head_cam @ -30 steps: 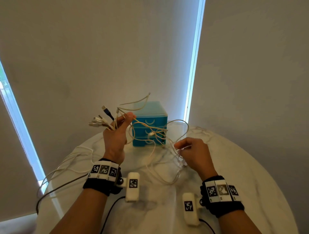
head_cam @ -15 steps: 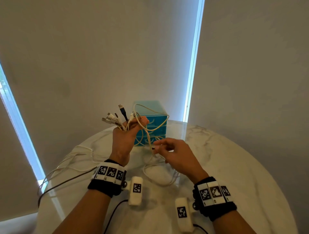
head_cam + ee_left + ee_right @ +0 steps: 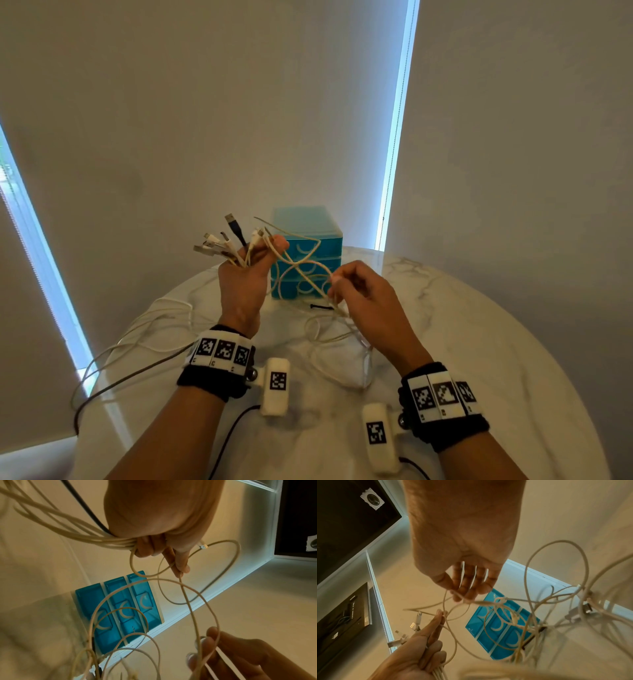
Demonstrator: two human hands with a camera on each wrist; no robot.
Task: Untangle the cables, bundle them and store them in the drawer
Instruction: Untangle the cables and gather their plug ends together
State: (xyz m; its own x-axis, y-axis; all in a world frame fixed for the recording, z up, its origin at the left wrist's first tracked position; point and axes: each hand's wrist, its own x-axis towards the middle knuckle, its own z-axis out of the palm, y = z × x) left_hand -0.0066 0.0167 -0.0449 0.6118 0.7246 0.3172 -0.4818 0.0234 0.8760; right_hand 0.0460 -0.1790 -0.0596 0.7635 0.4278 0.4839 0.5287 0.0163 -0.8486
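Writing: no brand or readable text shows; the black-and-white square-pattern wrist bands (image 3: 222,353) carry only coded markers.
Left hand: the raised left hand (image 3: 245,284) grips a bunch of cream-white cables (image 3: 301,270) in curled fingers, the plug ends (image 3: 219,245) fanning out above the fist, one of them a dark blue USB plug (image 3: 234,228).
Right hand: the right hand (image 3: 363,294) pinches one cream strand between thumb and fingertips (image 3: 212,632), the other fingers loosely curled.
Cables: loops hang between the two hands and trail onto the table; more strands and one dark grey cable (image 3: 137,377) run off its left edge.
Drawer unit: the translucent blue plastic three-drawer box (image 3: 308,233) stands at the table's far side behind the hands, all drawers closed.
Surface: a round white marble-veined tabletop (image 3: 496,359).
Room: plain pale roller blinds (image 3: 205,102) hang behind, with bright strips of daylight between them.
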